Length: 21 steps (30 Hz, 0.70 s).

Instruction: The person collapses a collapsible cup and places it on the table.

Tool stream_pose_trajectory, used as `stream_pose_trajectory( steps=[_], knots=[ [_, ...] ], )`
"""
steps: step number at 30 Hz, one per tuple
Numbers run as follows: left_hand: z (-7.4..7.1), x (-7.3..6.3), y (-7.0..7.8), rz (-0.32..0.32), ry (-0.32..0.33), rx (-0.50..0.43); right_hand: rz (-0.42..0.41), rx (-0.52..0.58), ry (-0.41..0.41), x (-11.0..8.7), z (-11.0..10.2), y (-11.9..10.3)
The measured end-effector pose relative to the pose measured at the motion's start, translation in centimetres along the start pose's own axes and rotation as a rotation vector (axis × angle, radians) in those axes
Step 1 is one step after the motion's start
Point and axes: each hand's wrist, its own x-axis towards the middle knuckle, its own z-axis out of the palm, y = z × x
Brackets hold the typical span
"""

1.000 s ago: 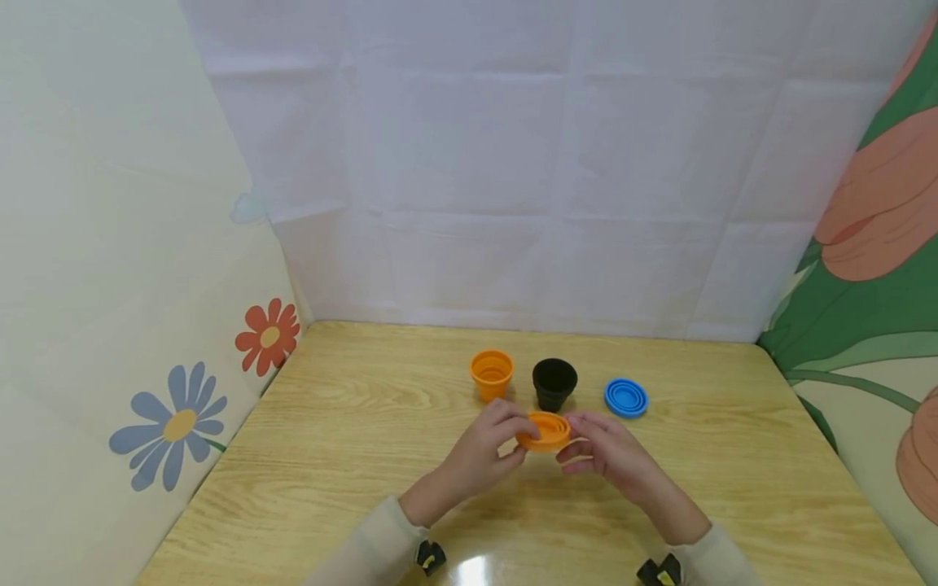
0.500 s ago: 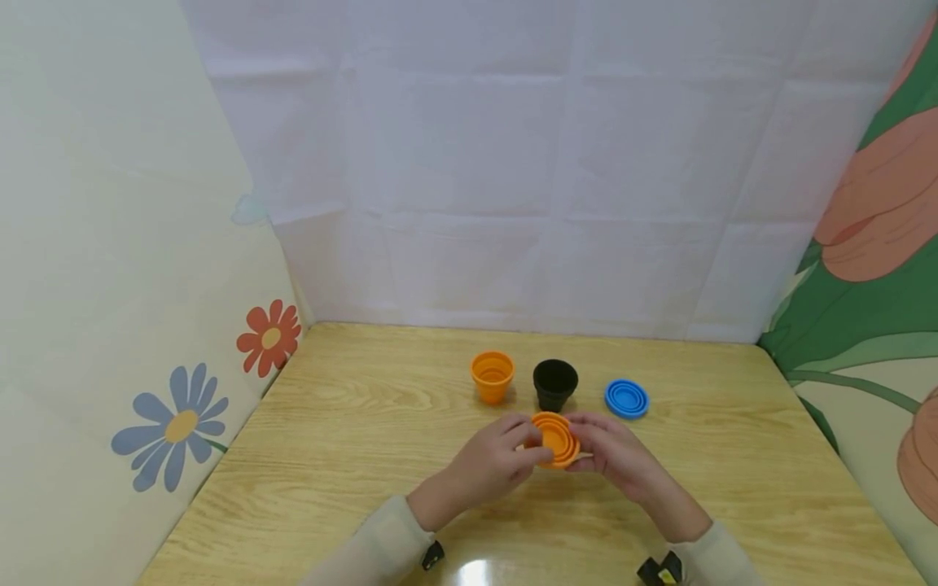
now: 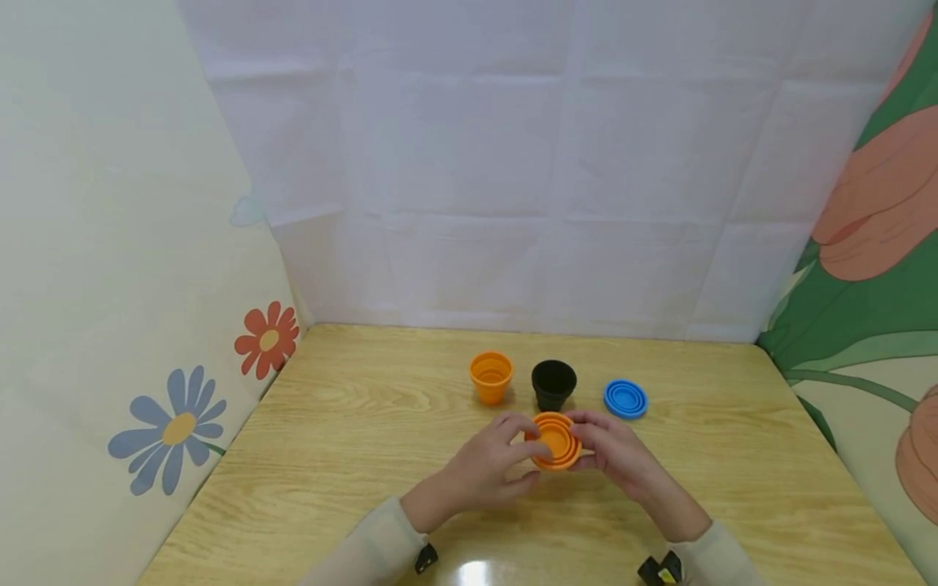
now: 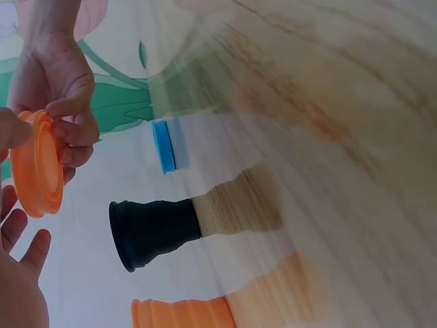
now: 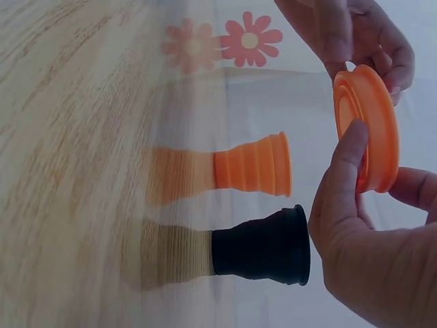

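A flattened orange collapsible cup (image 3: 554, 440) is held up above the table, its rings facing the head camera. The right hand (image 3: 615, 456) pinches its right edge; in the right wrist view the thumb and fingers (image 5: 348, 154) grip opposite faces. Around the cup's left side, the left hand (image 3: 487, 464) has its fingers loosely bent and spread, the thumb apart from the cup. One left fingertip overlaps the cup's face in the head view; whether it presses is unclear. Behind stand an expanded orange cup (image 3: 491, 378) and an expanded black cup (image 3: 554, 385).
A flattened blue collapsible cup (image 3: 626, 399) lies right of the black cup. The wooden table (image 3: 352, 407) ends at a white cloth backdrop (image 3: 454, 203), with flower-printed panels on both sides.
The orange cup in the hands has turned from nearly edge-on to face the head camera and shifted slightly right. The left thumb has moved away from it; the other cups are unmoved.
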Motion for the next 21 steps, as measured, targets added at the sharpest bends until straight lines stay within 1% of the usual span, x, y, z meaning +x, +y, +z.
stream_pose_trajectory(
  steps=[1,3,4,8,10,15,17,19,21],
  knots=[
    [0.0,-0.2,0.0,-0.031,0.007,-0.029,0.001,0.0,0.004,0.0,0.0,0.0],
    [-0.2,-0.4,-0.1,-0.119,0.02,-0.108,-0.001,-0.005,0.014,0.0,0.0,-0.1],
    [-0.2,-0.5,-0.1,-0.17,0.025,-0.163,-0.001,-0.008,0.022,0.0,0.0,-0.1],
    [-0.7,-0.3,-0.1,-0.397,0.036,-0.44,0.0,-0.02,0.058,0.2,0.1,-0.1],
    [-0.9,-0.1,-0.1,-0.483,0.039,-0.547,0.001,-0.025,0.075,0.3,0.2,-0.2],
    [-1.1,0.2,-0.1,-0.664,0.041,-0.717,-0.003,-0.032,0.1,0.5,0.5,-0.2],
    [-1.1,0.3,-0.1,-0.732,0.051,-0.805,-0.004,-0.032,0.108,0.6,0.7,-0.2],
    [-1.1,0.4,-0.1,-0.782,0.061,-0.891,-0.002,-0.035,0.121,0.7,0.9,-0.2],
    [-1.0,0.4,-0.2,-0.815,0.065,-0.964,-0.001,-0.037,0.133,0.9,1.0,-0.2]
  ],
)
